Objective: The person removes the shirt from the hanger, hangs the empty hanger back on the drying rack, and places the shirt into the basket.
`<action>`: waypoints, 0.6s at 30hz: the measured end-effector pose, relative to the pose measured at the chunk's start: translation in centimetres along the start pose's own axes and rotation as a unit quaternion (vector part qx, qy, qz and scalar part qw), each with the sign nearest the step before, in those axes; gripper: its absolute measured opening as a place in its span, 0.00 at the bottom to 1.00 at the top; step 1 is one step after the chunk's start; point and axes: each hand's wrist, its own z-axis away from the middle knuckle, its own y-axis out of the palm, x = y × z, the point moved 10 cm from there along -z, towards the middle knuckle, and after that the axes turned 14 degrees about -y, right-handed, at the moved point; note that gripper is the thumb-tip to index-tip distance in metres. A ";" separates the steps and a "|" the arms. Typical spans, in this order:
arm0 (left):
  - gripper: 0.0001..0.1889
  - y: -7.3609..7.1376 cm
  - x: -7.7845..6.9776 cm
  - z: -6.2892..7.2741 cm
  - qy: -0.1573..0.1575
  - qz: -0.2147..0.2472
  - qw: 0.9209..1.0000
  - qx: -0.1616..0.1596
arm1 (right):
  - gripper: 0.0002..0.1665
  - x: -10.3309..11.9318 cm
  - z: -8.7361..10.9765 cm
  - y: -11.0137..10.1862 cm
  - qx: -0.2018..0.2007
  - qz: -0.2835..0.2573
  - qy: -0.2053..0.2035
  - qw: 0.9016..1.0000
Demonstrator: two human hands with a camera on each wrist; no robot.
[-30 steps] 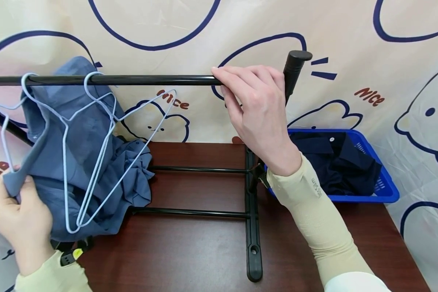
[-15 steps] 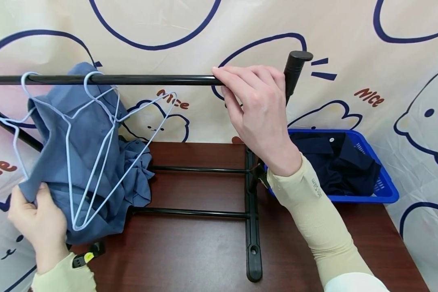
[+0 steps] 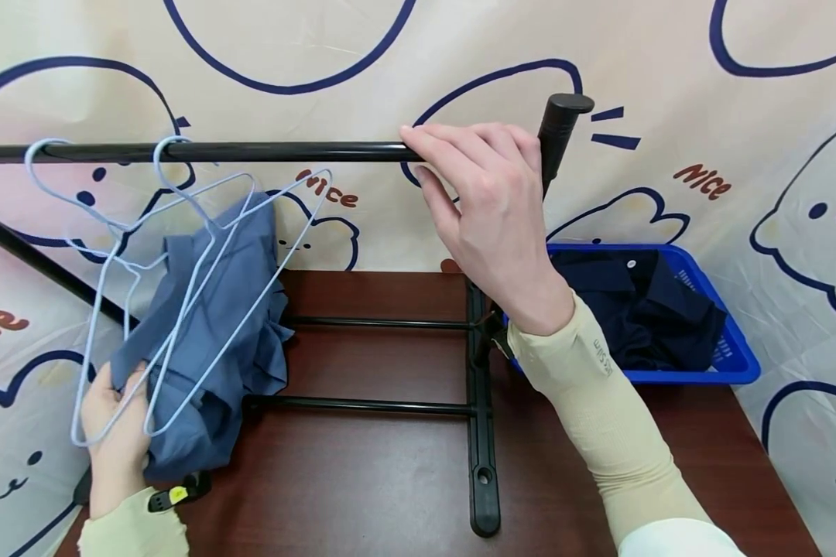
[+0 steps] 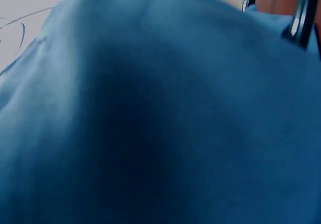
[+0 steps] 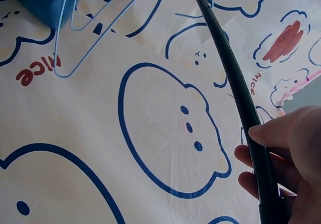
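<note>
A blue-grey garment (image 3: 219, 309) bunches below the rail at the left in the head view; which kind it is, I cannot tell. My left hand (image 3: 125, 441) pinches its lower left edge between thumb and fingers. Light blue hangers (image 3: 118, 224) hook over the black rail (image 3: 306, 152), their wires passing in front of the cloth and that hand. Whether a hanger lies inside the garment is unclear. Blurred cloth (image 4: 200, 108) fills the left wrist view and hides the left hand. Near the rail's right end, my right hand (image 3: 491, 205) grips it, thumb below and fingers over the top.
The black rack's foot (image 3: 484, 456) and two lower bars (image 3: 369, 404) stand on a brown table (image 3: 348, 480). Behind the right forearm is a blue basket (image 3: 738, 371) with dark navy clothing (image 3: 641, 325) in it. A patterned curtain (image 3: 362, 70) forms the backdrop.
My left hand has moved right and slightly down, drawing the garment with it. The garment's top has dropped from above the rail to below it. Hangers have swung; my right hand stays put.
</note>
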 end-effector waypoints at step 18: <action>0.22 4.7 1.1 -1.3 0.102 -0.150 0.983 0.039 | 0.18 -0.1 0.0 0.2 0.010 0.000 0.002 1.000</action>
